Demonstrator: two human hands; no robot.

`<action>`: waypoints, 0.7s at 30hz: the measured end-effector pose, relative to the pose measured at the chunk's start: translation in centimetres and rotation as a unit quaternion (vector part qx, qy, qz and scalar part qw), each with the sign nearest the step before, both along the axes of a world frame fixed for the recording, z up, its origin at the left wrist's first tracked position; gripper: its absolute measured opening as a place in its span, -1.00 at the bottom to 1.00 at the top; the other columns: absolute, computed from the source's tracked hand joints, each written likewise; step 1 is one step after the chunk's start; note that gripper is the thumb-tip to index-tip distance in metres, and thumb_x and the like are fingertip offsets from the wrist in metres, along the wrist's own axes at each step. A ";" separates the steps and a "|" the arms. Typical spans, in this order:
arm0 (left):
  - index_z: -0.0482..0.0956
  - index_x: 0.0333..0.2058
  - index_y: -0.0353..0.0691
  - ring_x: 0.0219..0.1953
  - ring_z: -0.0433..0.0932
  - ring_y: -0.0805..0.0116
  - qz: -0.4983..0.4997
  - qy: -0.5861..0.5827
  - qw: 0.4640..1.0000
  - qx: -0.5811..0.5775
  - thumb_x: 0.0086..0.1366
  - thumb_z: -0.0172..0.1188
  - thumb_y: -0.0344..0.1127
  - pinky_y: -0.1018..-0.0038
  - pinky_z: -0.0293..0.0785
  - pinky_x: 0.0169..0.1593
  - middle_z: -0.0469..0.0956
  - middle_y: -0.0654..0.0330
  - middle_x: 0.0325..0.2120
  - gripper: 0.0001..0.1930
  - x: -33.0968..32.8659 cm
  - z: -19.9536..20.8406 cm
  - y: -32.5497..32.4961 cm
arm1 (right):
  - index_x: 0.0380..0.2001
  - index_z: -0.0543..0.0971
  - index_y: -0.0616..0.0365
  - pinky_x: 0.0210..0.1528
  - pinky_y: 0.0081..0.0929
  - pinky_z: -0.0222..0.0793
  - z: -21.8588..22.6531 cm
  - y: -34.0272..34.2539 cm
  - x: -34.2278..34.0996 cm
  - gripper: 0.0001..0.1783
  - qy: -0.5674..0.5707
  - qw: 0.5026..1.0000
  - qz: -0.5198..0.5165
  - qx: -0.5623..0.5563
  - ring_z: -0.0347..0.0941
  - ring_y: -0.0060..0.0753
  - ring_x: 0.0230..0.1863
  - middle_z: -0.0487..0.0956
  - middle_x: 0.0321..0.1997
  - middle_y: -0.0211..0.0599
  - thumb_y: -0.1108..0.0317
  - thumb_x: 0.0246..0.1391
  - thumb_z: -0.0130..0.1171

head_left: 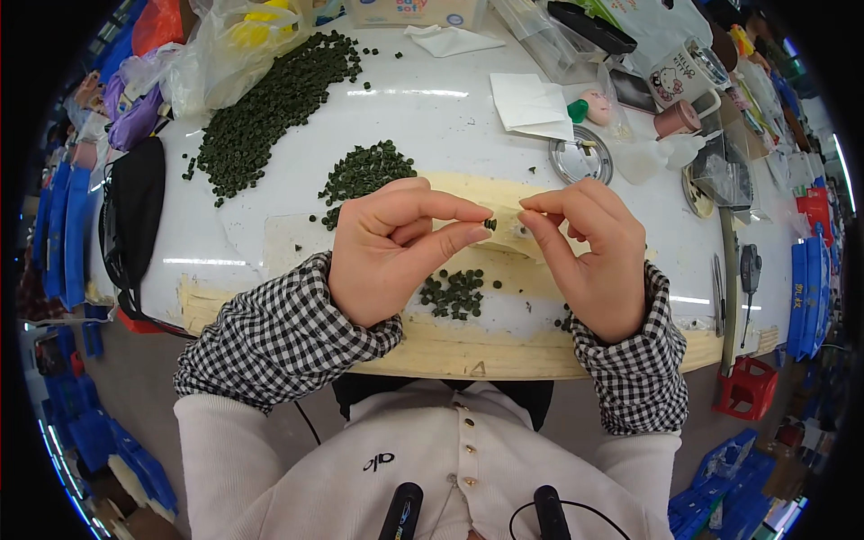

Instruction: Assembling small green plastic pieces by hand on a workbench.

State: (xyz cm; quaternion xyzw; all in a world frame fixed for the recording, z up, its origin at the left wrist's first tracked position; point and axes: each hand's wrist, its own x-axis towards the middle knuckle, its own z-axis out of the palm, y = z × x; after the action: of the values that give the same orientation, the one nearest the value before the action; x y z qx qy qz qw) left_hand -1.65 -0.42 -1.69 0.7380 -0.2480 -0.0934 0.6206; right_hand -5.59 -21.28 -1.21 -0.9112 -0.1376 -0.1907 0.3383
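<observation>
My left hand (382, 243) pinches a small dark green round piece (490, 223) between thumb and index finger, above the worktable. Just to its right, my right hand (598, 252) has its thumb and index finger pressed together; whatever is between them is too small to make out. The fingertips of the two hands are a short gap apart. Below them lies a small group of dark green pieces (453, 294). A middle-sized heap (369, 169) of like pieces sits beyond my left hand, and a much larger heap (279, 108) spreads at the far left.
A pale yellow sheet (463, 187) lies under the hands. Farther right are white tissues (531, 103), a round metal lid (580, 157), a white mug (679, 76), and tweezers (718, 283). A black face mask (135, 211) hangs at the left edge; plastic bags (234, 67) lie behind.
</observation>
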 end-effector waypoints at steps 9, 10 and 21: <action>0.63 -0.29 -0.32 -0.59 0.11 0.68 -0.027 0.017 0.999 0.009 0.07 0.30 -0.55 0.67 0.09 -0.48 0.18 0.45 -0.68 -0.82 -0.2 -0.2 0.0 | -0.34 0.53 0.31 -0.36 -0.63 0.34 1.7 -0.8 -1.3 -0.89 -0.081 0.984 0.025 0.157 0.43 -0.53 -0.42 0.54 -0.39 -0.26 0.48 0.08 0.17; 0.63 -0.29 -0.32 -0.59 0.12 0.67 -0.035 0.020 0.999 0.012 0.07 0.30 -0.55 0.66 0.09 -0.48 0.19 0.45 -0.68 -0.82 -0.2 -0.2 -0.1 | -0.31 0.50 0.32 -0.32 -0.63 0.37 1.3 -0.6 -1.4 -0.88 -0.051 0.978 0.050 0.198 0.45 -0.53 -0.38 0.55 -0.37 -0.25 0.47 0.13 0.12; 0.64 -0.33 -0.29 -0.59 0.10 0.63 -0.051 0.005 0.998 0.024 0.06 0.31 -0.52 0.61 0.08 -0.46 0.17 0.49 -0.76 -0.85 -0.3 -0.2 -0.3 | -0.24 0.36 0.36 -0.14 -0.60 0.46 0.4 0.4 -1.5 -0.85 0.068 0.942 0.131 0.300 0.54 -0.50 -0.22 0.55 -0.29 -0.18 0.45 0.26 -0.11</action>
State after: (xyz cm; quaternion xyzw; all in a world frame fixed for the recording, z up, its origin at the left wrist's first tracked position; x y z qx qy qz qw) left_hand -1.95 -0.71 -1.90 0.7386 -0.2802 -0.1343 0.5982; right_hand -7.08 -20.85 -0.82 -0.7522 -0.1690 -0.1149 0.6265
